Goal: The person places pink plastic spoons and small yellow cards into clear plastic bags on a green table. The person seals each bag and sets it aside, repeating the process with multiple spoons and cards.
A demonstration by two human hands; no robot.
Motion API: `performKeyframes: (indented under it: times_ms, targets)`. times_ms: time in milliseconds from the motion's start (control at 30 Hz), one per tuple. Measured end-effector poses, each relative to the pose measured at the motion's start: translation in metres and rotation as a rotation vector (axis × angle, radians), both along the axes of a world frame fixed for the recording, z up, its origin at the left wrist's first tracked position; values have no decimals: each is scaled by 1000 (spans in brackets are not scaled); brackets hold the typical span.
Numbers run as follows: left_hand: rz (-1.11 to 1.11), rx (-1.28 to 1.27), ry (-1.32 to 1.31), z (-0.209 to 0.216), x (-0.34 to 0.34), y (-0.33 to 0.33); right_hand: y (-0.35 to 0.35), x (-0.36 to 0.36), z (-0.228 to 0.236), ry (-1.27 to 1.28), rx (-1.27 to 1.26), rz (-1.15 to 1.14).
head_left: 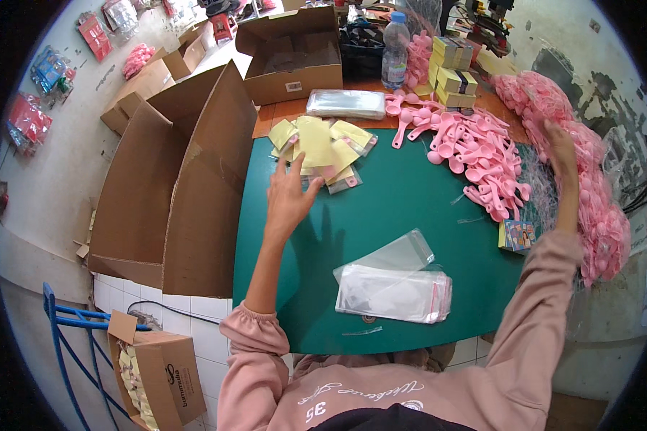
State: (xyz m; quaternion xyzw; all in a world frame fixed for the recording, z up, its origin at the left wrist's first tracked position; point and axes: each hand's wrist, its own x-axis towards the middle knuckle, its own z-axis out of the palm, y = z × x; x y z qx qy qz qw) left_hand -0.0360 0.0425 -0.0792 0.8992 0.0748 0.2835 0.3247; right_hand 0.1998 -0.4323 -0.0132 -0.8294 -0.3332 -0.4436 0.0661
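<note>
My left hand (289, 195) is open, fingers spread, at the near edge of a pile of small clear packets with yellow cards (315, 140). Bits of pink show inside some packets. Over on the right, my right hand (561, 146) is raised against a long heap of bagged pink spoons (589, 169); its fingers are partly hidden, so their grip is unclear. Loose pink measuring spoons (479, 154) lie spread on the green table between my hands. Closer to me lies a stack of clear plastic bags (388, 293), with one bag (392, 256) lying askew behind it.
Tall open cardboard boxes (201, 172) stand along the table's left side. At the back are a wrapped stack of clear bags (346, 104), a water bottle (395, 54) and banded yellow card bundles (453, 75). A small stack of printed cards (516, 235) sits near my right forearm.
</note>
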Motion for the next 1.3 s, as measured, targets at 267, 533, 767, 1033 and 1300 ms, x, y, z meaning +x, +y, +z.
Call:
performKeyframes:
  times_ms: [267,533,767,1033,1300]
  targets:
    - [-363,82,275,-29,-29,-104,82,-37,-52,754,30,203]
    - [-456,-7,108,-57,-13,-122,106,-41,-77,466,-252,-239]
    - [-534,-157,242,-33,-15,-109,77,-27,-77,558,-399,-314]
    - [-475,-33,-107,-37,-19,-112,129,-101,-15,394,-194,-143]
    - [-733,-928,309,-33,-16,-100,150,-183,-1,1046,54,263]
